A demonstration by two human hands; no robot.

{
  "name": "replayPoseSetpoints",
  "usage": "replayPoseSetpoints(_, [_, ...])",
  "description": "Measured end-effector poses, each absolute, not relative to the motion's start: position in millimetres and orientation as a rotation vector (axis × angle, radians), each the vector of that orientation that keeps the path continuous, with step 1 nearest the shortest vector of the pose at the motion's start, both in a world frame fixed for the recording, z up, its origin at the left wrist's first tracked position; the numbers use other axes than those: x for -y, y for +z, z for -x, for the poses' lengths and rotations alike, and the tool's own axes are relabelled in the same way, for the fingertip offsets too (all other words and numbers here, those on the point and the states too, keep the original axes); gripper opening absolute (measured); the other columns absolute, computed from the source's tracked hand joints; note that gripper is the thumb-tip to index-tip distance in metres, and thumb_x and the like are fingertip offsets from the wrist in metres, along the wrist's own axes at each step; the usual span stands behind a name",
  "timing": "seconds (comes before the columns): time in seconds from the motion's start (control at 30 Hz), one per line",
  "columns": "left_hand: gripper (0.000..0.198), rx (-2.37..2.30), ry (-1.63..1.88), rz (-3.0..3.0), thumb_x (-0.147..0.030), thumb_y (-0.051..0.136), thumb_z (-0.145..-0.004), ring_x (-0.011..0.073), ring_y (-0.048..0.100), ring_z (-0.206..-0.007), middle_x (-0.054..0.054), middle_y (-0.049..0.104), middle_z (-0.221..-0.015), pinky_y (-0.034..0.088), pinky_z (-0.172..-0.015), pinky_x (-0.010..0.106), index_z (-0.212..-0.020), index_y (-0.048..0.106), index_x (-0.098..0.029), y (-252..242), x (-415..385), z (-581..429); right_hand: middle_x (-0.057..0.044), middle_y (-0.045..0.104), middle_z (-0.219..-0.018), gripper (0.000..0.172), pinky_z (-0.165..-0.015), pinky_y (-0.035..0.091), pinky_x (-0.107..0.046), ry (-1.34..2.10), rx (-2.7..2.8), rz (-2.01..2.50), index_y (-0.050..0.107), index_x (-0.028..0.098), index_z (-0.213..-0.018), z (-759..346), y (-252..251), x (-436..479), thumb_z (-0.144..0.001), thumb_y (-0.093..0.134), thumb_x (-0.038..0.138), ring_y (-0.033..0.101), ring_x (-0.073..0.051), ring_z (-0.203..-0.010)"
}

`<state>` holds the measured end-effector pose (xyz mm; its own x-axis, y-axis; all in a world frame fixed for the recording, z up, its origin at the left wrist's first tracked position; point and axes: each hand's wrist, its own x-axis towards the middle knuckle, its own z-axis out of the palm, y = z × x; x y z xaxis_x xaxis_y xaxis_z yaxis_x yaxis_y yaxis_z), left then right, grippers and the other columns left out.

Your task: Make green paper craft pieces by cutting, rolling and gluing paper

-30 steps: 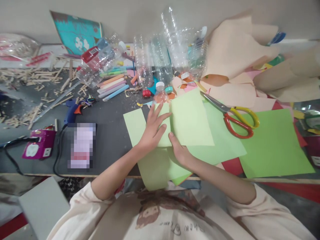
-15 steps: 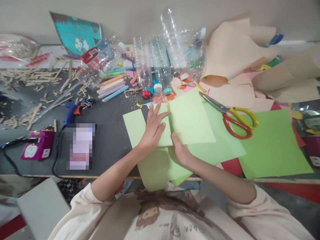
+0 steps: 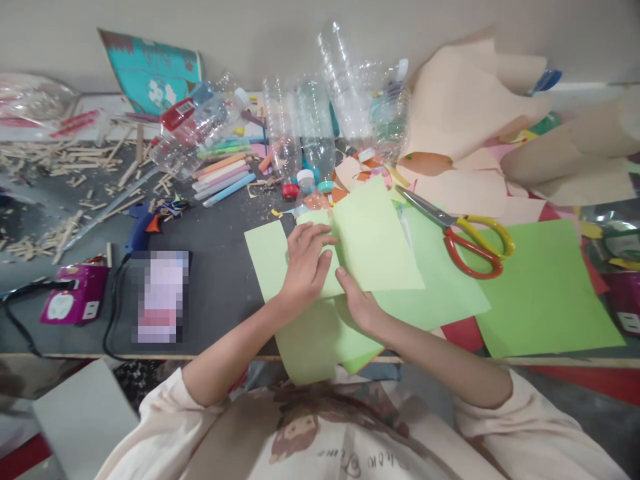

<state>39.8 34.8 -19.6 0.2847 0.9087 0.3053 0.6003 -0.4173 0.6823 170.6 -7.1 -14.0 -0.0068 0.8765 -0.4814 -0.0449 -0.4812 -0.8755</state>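
Light-green paper sits mid-table with its flap folded over. My left hand, splayed flat a second ago, has curled and now presses the crease, gripping nothing. Right hand has its thumb on the flap's 7 o'clock corner and its fingers hidden, so I can't tell if it grips. Scissors lie at 3 o'clock.

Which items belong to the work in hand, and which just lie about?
In use: pale green paper sheet, pressed by left hand, pinched by right hand.
Lying about: red and yellow scissors, clear plastic bottles, blue glue gun.
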Motion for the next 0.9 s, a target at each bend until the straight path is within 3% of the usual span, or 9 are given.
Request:
replayPoseSetpoints(0.17, [0.027, -1.331, 0.955, -2.197, -0.031, 0.031, -0.098, 0.0248, 0.047, -0.129, 0.010, 0.061, -0.127, 0.038, -0.107, 0.048, -0.112, 0.052, -0.023, -17.3, -36.3, -36.3, -0.003, 0.046, -0.148, 0.073, -0.122, 0.015, -0.039, 1.576, 0.835, 1.560, 0.058, 0.021, -0.134, -170.2, -13.2, 6.7, -0.076, 0.058, 0.064, 0.027, -0.024, -0.146])
replayPoseSetpoints(0.43, [0.034, -1.216, 0.842, -2.318, -0.027, 0.032, -0.094, 0.0284, 0.039, -0.136, 0.016, 0.049, -0.137, 0.036, -0.109, 0.051, -0.120, 0.053, -0.021, -16.5, -36.7, -30.7, -0.001, 0.045, -0.149, 0.069, -0.122, 0.016, -0.039, 1.511, 0.838, 1.613, 0.055, 0.020, -0.137, -172.2, -10.0, 3.8, -0.077, 0.057, 0.054, 0.023, -0.023, -0.147])
replayPoseSetpoints(0.57, [0.037, -1.170, 0.810, -2.367, -0.029, 0.032, -0.093, 0.0305, 0.038, -0.137, 0.014, 0.055, -0.127, 0.035, -0.110, 0.055, -0.124, 0.052, -0.021, -15.9, -38.1, -29.0, -0.001, 0.048, -0.147, 0.069, -0.122, 0.018, -0.039, 1.539, 0.829, 1.553, 0.056, 0.021, -0.136, -171.9, -7.4, 2.7, -0.076, 0.058, 0.055, 0.027, -0.024, -0.146])
replayPoseSetpoints(0.7, [0.041, -1.116, 0.770, -2.411, -0.024, 0.030, -0.093, 0.0288, 0.037, -0.141, 0.013, 0.057, -0.132, 0.036, -0.112, 0.053, -0.128, 0.050, -0.019, -12.5, -39.1, -26.0, -0.003, 0.053, -0.144, 0.069, -0.121, 0.018, -0.040, 1.544, 0.853, 1.524, 0.059, 0.022, -0.133, -174.2, -5.6, 2.5, -0.074, 0.061, 0.058, 0.031, -0.025, -0.145])
replayPoseSetpoints(0.9, [0.035, -1.063, 0.757, -2.460, -0.025, 0.028, -0.096, 0.0268, 0.040, -0.140, 0.012, 0.059, -0.134, 0.040, -0.110, 0.050, -0.117, 0.055, -0.019, -8.8, -39.5, -24.8, -0.002, 0.058, -0.139, 0.066, -0.122, 0.017, -0.040, 1.553, 0.877, 1.547, 0.062, 0.023, -0.130, -176.7, -7.3, 3.4, -0.074, 0.061, 0.059, 0.030, -0.024, -0.145])
